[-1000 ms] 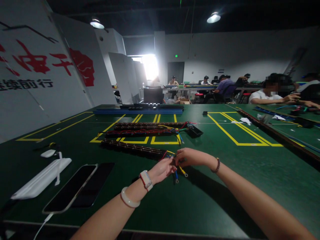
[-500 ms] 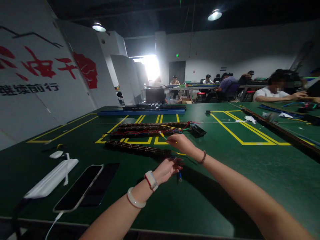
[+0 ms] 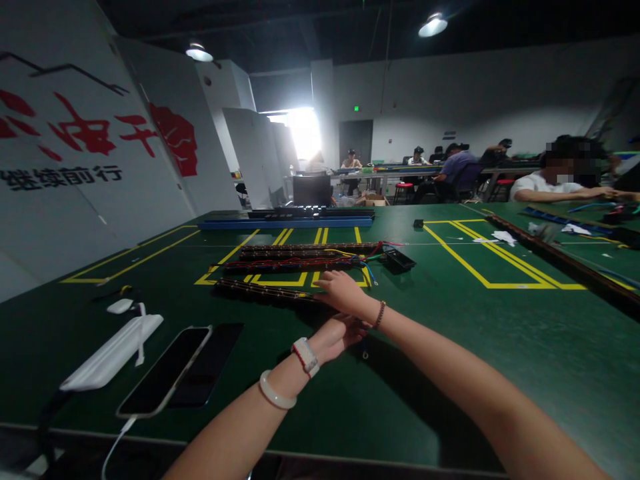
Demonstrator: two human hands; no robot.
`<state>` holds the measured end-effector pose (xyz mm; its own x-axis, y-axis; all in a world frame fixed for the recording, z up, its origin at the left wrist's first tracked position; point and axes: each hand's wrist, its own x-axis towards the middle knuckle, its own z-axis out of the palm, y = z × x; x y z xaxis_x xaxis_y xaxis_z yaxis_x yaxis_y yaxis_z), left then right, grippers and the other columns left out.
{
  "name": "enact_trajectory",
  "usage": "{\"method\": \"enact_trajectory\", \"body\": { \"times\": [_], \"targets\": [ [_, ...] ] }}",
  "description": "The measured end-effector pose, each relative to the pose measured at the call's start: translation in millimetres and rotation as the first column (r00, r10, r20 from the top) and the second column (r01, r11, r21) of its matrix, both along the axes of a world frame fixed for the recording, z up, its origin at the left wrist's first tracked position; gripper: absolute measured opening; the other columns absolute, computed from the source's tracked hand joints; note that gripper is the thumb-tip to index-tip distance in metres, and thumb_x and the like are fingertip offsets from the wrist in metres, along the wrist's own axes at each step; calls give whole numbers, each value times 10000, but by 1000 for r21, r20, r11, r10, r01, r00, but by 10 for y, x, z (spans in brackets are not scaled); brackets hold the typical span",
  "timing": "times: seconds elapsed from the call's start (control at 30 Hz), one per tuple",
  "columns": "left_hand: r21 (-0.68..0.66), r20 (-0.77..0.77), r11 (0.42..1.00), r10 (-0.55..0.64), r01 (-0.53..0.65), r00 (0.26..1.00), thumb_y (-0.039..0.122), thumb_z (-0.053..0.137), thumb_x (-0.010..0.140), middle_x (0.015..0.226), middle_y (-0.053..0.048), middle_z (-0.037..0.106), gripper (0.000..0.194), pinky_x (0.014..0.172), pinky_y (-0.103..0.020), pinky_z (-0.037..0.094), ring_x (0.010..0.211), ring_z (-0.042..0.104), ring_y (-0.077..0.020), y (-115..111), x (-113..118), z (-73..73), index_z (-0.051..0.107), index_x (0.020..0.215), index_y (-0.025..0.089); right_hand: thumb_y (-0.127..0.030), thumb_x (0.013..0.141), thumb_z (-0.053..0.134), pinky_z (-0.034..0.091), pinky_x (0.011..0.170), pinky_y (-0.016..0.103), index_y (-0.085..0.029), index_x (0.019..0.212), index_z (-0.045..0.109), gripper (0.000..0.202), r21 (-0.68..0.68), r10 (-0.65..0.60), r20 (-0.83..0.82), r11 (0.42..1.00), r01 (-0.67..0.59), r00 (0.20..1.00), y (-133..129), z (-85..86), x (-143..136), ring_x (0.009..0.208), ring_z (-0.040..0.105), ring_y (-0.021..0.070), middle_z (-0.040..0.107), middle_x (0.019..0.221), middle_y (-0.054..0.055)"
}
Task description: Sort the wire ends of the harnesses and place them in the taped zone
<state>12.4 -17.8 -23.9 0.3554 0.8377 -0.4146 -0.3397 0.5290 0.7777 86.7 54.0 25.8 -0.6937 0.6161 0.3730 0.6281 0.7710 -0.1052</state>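
My left hand [image 3: 341,338] is low over the green table, its fingers curled at the right end of the nearest dark strip [image 3: 265,294]; a blue wire with a ring terminal [image 3: 365,353] hangs below the fingers. My right hand [image 3: 343,291] crosses just above, fingers bent down at the same strip's end, where a yellow bit shows by the fingertips. What either hand grips is too small to make out. Behind lie more dark strips [image 3: 300,251] with red, yellow and blue wires [image 3: 369,267], and a black box [image 3: 399,260] at their right end.
Two phones [image 3: 165,370] and a white case-like object [image 3: 115,357] lie at the left on the table [image 3: 310,427]. Blue and black rails [image 3: 285,223] are at the back. A long dark strip [image 3: 565,257] and a person [image 3: 540,185] are at the right.
My right hand has moved left and down, from above the strip's end onto it. The yellow-sleeved ring terminal it held no longer shows there. The left hand has stayed nearly in place.
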Motion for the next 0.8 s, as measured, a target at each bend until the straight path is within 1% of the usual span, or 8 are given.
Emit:
{"method": "enact_trajectory", "body": {
  "times": [0.07,0.17,0.3,0.4,0.47,0.57,0.67,0.8],
  "targets": [
    [-30,-1,1000,3,-3,1000,186,477,901,873,-123,640,180,578,-209,411,625,574,-102,-20,3,49,593,970,67,-379,910,508,403,845,299,-177,1176,608,348,-39,-36,-157,999,30,987,0,50,176,957,543,182,597,1055,92],
    [-39,7,999,-17,17,1000,157,414,924,939,-146,636,201,580,-207,423,660,609,-114,-43,6,119,570,1007,63,-347,921,486,417,821,262,-163,1119,630,306,-139,-115,-282,987,78,953,6,15,530,918,564,156,614,1042,84],
    [-26,-55,999,-28,27,998,178,402,935,912,-134,629,174,596,-207,439,683,630,-126,-45,4,165,525,977,62,-326,875,555,422,758,262,-156,1025,671,254,-228,-220,-198,958,173,955,-51,-271,979,834,574,162,637,940,79],
    [25,-160,996,-86,91,983,208,406,938,918,-132,628,210,577,-204,432,648,616,-109,-40,-10,175,524,1020,53,-361,862,572,413,740,260,-170,991,689,258,-272,-197,-128,949,156,972,-132,-483,1154,811,578,165,644,873,71],
    [68,-262,987,-123,145,957,228,396,942,857,-115,622,250,523,-189,391,570,569,-78,-35,-35,181,544,1005,37,-337,870,560,410,734,250,-178,954,700,228,-295,-162,-124,948,119,979,-172,-561,1190,807,580,161,647,854,65],
    [130,-409,961,-173,244,896,299,402,940,706,-55,580,320,424,-176,256,425,413,-30,-11,-108,189,572,924,28,-302,878,549,416,721,231,-178,937,701,205,-328,-149,-156,940,91,976,-194,-596,1181,793,578,147,642,862,59],
    [170,-545,909,-236,381,805,394,433,911,608,-15,544,394,397,-198,145,363,278,-17,41,-217,199,604,845,45,-300,889,537,417,733,227,-181,952,695,208,-325,-176,-167,939,115,970,-208,-578,1158,803,579,143,631,887,59],
    [124,-739,819,-301,560,603,459,463,873,541,-7,532,452,410,-205,178,362,293,-27,106,-347,268,649,743,69,-298,902,522,408,712,224,-184,951,696,214,-282,-210,-129,945,167,969,-247,-531,1130,787,573,139,617,898,64]
  ]
}}
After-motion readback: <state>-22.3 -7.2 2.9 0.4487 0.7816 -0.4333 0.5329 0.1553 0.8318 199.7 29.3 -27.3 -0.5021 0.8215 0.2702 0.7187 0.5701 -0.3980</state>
